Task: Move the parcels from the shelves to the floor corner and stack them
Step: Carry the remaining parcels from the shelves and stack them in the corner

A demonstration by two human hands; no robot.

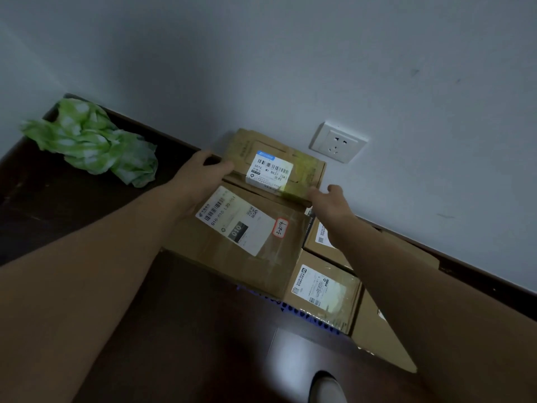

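Your pale shoe toe point(327, 385) stands on the dark wooden floor point(203, 330). Both your forearms reach to the flat brown cardboard parcel with a white barcode label point(270, 170), which sits against the wall, just behind the large brown box marked 3-2-4 point(250, 257). Your left hand point(203, 170) curls round its left edge. Your right hand point(331, 199) touches its near right corner, though I cannot tell whether it grips. A crumpled green-and-white plastic bag point(96, 144) lies well to the left.
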